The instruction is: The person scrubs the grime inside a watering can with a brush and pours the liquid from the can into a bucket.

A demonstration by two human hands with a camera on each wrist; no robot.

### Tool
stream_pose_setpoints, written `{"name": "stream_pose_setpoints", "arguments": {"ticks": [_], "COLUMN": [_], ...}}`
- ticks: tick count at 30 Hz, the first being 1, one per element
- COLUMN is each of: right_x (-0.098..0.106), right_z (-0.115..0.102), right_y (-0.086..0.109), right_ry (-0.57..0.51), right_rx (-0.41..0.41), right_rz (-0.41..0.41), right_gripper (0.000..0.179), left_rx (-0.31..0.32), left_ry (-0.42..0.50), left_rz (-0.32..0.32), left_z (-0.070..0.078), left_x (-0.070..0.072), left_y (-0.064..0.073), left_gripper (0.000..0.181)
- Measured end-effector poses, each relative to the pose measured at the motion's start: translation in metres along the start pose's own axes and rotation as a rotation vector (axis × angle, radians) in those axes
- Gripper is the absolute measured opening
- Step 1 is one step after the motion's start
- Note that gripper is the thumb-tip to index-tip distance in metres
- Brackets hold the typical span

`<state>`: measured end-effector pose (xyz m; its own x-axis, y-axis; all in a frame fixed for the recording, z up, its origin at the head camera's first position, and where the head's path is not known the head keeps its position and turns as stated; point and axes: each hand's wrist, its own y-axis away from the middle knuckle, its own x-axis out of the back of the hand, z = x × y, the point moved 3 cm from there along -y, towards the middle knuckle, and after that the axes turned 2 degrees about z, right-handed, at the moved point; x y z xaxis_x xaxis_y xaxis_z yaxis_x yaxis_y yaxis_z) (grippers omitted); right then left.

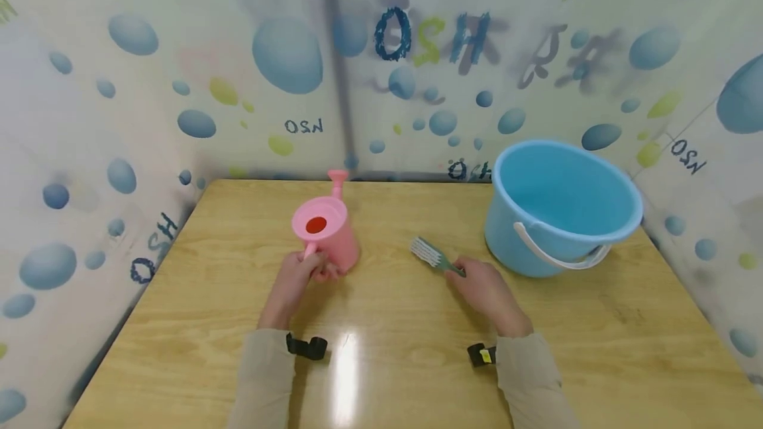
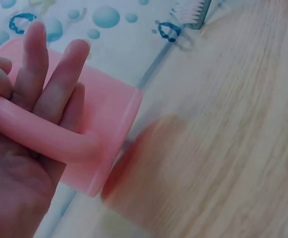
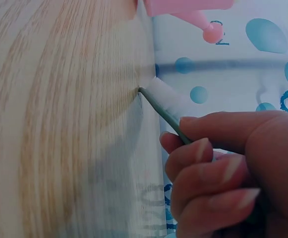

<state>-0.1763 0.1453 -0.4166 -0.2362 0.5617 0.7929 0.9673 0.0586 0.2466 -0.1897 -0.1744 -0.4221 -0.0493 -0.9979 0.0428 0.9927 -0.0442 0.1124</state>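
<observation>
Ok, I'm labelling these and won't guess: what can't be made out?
Left wrist: the mouth of the pink cylindrical watering can, hidden by the left hand and left edge.
Left wrist: the handle of the green white-bristled brush, cut off by the top edge.
Right wrist: that handle's rear part, hidden by the right hand.
Head: the far outside of the light-blue round bucket, behind its near side.

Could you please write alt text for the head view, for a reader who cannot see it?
A person's left hand holds a pink watering can by its handle; the right hand grips a green brush. At right, a blue bucket stands on the wooden table.
</observation>
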Motion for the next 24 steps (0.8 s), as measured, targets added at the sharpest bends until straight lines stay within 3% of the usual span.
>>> {"name": "stream_pose_setpoints", "arguments": {"ticks": [8,13,19,24], "right_x": [-0.003,-0.004,-0.005,-0.005], "right_z": [0.002,0.001,0.000,0.001], "right_y": [0.002,0.002,0.001,0.001], "right_ry": [-0.014,-0.001,-0.001,-0.007], "right_rx": [0.002,0.004,0.007,0.010], "right_rz": [0.012,0.018,0.026,0.032], "right_gripper": [0.021,0.021,0.022,0.023], "left_rx": [-0.087,-0.084,-0.040,-0.054], "left_ry": [0.036,0.069,0.072,0.058], "left_rz": [0.045,0.059,0.139,0.173], "left_z": [0.005,0.009,0.011,0.012], "left_x": [-0.002,-0.003,-0.001,-0.001], "left_y": [0.003,0.005,0.006,0.006], "left_gripper": [0.034,0.036,0.036,0.032]}}
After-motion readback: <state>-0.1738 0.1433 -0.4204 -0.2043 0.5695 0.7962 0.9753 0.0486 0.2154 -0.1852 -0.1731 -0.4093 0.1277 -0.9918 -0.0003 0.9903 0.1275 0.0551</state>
